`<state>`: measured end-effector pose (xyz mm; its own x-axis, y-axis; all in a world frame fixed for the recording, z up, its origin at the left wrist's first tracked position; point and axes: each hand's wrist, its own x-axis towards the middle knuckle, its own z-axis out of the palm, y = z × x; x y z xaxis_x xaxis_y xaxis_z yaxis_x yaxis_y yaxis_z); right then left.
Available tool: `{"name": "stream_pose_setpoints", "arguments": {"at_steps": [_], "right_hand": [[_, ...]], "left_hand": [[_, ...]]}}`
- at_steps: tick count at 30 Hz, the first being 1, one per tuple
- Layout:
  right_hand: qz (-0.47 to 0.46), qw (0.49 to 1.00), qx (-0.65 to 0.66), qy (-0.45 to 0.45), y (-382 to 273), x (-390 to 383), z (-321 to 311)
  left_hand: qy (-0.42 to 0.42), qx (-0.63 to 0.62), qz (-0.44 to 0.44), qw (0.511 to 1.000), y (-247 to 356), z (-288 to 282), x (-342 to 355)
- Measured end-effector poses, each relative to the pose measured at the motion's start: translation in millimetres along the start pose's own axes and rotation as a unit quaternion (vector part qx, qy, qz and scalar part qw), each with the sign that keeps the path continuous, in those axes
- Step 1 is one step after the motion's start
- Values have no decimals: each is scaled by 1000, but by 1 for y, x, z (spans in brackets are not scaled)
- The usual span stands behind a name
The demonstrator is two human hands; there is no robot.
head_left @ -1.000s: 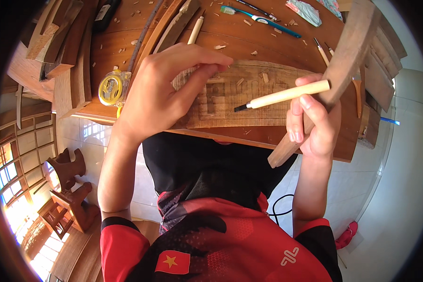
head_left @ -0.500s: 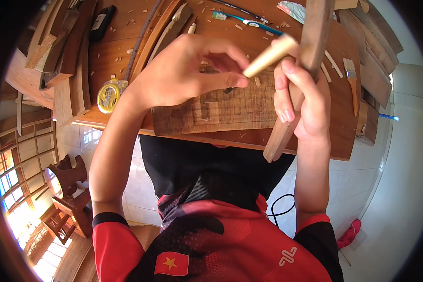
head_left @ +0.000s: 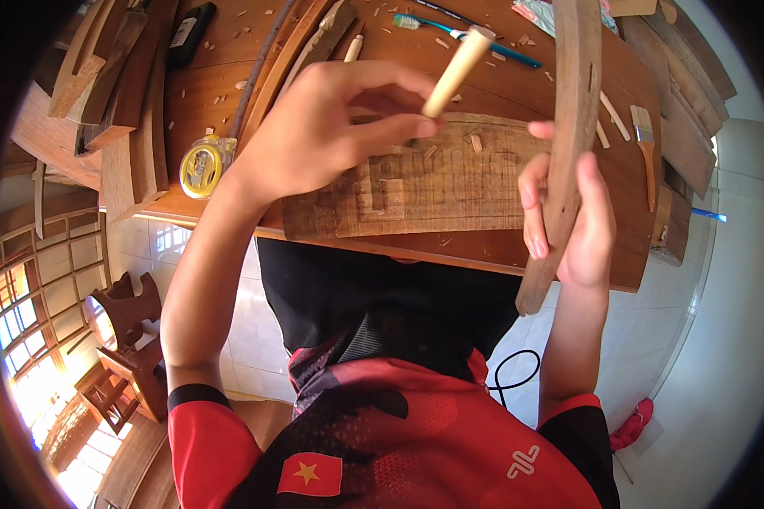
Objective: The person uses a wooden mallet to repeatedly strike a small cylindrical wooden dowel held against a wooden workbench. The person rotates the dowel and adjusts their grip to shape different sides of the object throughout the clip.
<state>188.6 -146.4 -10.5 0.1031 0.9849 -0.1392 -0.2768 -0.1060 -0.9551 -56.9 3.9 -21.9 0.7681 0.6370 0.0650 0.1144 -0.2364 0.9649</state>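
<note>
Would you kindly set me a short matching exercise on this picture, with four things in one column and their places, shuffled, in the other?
Things
1. Pale-handled tool
2. Wooden bar
3. Tape measure
4. Toothbrush

Places
A. In the right hand
B. Lying on the table, beyond the wooden board
C. In the left hand
D. On the table, to the left of the left wrist

Right pairs: 1-C, 2-A, 3-D, 4-B.
</note>
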Motion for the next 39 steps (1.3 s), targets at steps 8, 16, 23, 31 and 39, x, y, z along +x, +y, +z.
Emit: {"name": "stream_pose_setpoints", "arguments": {"at_steps": [8,16,23,31,39], "right_hand": [[2,998,-28,64,0,-44,-21],[43,994,-82,62,7,-67,-23],[60,990,-117,57,6,-74,-21],[75,987,-130,49,5,-78,-15],[86,988,-124,38,6,-80,-14]], "left_hand": [[-153,32,26,987,5,2,33],[-180,72,64,979,3,-4,34],[-183,88,82,976,4,-5,31],[-176,77,66,979,-1,-6,30],[-176,52,53,982,1,-5,29]]}}
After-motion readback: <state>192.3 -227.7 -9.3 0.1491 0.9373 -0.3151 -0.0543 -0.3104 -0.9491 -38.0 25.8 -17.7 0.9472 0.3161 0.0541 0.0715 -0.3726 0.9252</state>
